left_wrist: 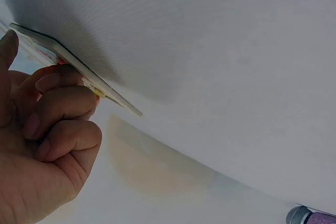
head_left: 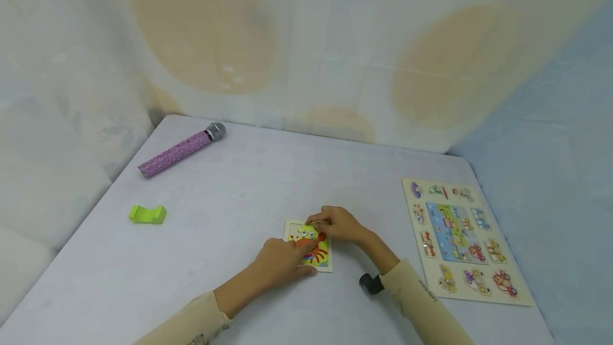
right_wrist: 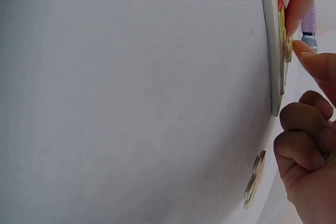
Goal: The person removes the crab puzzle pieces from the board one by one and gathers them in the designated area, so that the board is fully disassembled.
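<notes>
A small crab puzzle (head_left: 327,266) in a pale square frame lies on the white table, with a red crab on a yellow ground. My left hand (head_left: 279,263) rests its straight index finger on the crab, and its thumb is by the frame's lower edge. In the left wrist view, the left hand's other fingers (left_wrist: 71,140) are curled into the palm. At the puzzle's top right edge, my right hand (head_left: 339,223) pinches a small yellow puzzle piece (right_wrist: 289,51) between thumb and index finger. Its remaining fingers (right_wrist: 302,129) are folded.
A loose puzzle piece (right_wrist: 255,179) lies near the puzzle frame in the right wrist view. A large vehicle puzzle board (head_left: 433,276) lies at right. A purple microphone (head_left: 177,156) and a green block (head_left: 147,214) lie at left. Below the right wrist is a black rounded object (head_left: 370,284).
</notes>
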{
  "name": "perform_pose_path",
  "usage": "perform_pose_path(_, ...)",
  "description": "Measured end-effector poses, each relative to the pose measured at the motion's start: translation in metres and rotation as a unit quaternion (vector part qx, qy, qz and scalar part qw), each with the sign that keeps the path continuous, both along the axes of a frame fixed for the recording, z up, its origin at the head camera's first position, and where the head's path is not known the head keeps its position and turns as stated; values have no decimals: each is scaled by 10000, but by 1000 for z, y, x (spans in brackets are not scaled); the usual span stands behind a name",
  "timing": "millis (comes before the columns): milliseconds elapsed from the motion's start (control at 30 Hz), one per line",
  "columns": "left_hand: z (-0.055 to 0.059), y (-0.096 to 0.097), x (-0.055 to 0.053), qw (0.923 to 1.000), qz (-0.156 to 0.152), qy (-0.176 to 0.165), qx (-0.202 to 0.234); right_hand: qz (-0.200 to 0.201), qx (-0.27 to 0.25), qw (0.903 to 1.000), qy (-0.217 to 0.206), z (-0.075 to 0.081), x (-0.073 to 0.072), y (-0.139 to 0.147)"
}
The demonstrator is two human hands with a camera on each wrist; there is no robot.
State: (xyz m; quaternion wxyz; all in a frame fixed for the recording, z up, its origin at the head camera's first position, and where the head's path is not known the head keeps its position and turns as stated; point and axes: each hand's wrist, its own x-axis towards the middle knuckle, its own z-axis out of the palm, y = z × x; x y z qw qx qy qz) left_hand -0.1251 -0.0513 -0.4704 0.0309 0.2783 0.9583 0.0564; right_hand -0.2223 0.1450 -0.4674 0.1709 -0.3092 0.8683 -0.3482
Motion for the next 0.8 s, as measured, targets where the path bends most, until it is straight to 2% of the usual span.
perform_pose_path(133,1,6,-2,9996,183,-204,-119,18,-162,9997,-200,-1,0,0)
perform_pose_path(400,3,3,-2,9994,136,-261,162,-134,-379,9982,-442,4,7,1)
perform_pose_path(667,0,2,-1,9992,152,-268,250,-225,-14,9997,-58,4,8,-2)
perform_pose_path(800,-3,-4,4,9996,110,-126,216,-401,372,9979,334,4,10,-2)
